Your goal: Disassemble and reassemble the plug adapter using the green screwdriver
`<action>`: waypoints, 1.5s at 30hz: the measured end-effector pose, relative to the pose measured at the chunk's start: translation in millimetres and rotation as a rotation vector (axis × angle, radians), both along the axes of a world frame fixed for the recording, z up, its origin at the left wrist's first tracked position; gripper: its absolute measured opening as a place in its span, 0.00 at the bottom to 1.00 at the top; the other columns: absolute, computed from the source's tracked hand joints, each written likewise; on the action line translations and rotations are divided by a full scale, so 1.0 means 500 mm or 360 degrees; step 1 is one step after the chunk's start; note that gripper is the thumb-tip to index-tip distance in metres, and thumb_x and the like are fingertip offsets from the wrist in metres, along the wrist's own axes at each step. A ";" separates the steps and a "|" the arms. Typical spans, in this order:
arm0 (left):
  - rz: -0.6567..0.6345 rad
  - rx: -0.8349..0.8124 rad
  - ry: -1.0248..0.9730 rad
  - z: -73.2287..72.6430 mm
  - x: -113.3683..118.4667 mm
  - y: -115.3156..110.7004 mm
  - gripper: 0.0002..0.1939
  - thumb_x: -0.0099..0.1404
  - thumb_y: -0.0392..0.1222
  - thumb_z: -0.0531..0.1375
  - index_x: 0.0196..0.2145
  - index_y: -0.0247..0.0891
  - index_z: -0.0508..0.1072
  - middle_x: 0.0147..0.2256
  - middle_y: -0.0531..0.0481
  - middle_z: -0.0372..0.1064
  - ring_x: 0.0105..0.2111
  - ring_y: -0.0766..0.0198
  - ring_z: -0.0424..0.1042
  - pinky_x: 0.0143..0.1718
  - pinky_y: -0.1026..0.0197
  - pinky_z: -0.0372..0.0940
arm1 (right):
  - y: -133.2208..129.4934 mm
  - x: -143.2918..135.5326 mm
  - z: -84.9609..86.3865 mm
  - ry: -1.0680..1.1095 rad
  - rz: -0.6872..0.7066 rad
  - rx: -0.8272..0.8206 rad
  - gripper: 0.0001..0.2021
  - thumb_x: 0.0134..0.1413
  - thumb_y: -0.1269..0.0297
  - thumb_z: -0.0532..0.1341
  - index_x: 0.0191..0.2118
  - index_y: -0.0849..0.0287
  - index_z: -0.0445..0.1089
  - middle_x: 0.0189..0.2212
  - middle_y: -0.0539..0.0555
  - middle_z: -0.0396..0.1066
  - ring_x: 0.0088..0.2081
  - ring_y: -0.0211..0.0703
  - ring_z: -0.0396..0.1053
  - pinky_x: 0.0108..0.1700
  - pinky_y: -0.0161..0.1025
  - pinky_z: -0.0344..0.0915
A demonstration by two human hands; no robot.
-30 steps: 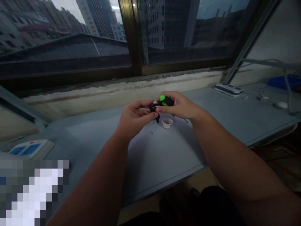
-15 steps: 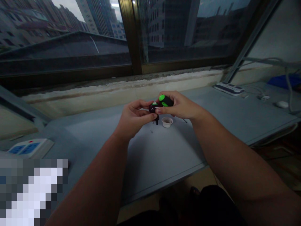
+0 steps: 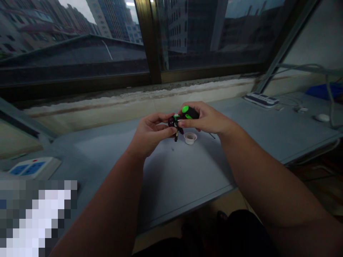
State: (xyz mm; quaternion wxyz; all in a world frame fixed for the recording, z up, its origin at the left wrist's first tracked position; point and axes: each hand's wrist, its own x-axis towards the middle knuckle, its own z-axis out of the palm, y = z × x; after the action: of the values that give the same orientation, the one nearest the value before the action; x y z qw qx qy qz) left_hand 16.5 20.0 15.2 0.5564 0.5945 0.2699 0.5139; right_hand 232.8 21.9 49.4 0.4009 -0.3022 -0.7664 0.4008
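My left hand (image 3: 152,134) is closed on a small dark glossy device (image 3: 171,122) with a rounded body, a green and white top and a short stem pointing down. The device stands parted into two pieces, with lighter inner parts showing in the gap. My right hand (image 3: 205,116) is closed around a screwdriver with a black and green handle (image 3: 190,112); its thin shaft (image 3: 212,135) sticks out below the hand toward the right. The right thumb and fingertips also pinch the device's right-hand piece. Below the hands a small white cup (image 3: 190,138) stands on the grey table (image 3: 187,185).
A tiny piece (image 3: 173,149) lies left of the cup. A white socket box (image 3: 36,167) stands at the left, and a power strip (image 3: 262,99) lies at the back right. Beyond it are cables, a round white object (image 3: 322,118) and a blue item (image 3: 324,91).
The device has come apart: its right-hand piece has swung away from the left-hand piece, baring the inside. Both hands have stayed in nearly the same place.
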 end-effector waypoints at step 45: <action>0.0319 -0.0159 0.0939 -0.020 -0.015 0.027 0.10 0.61 0.33 0.59 0.41 0.38 0.74 0.28 0.51 0.73 0.28 0.65 0.69 0.31 0.65 0.60 | 0.039 0.025 -0.028 -0.0658 -0.0494 0.0189 0.11 0.53 0.61 0.66 0.40 0.61 0.80 0.31 0.54 0.77 0.33 0.45 0.71 0.34 0.39 0.63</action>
State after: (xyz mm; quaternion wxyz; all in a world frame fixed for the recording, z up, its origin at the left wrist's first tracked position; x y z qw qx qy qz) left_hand 8.8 33.5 5.1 0.4291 0.6604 0.5019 0.3575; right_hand 245.2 41.7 35.5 0.3095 -0.4674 -0.7987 0.2186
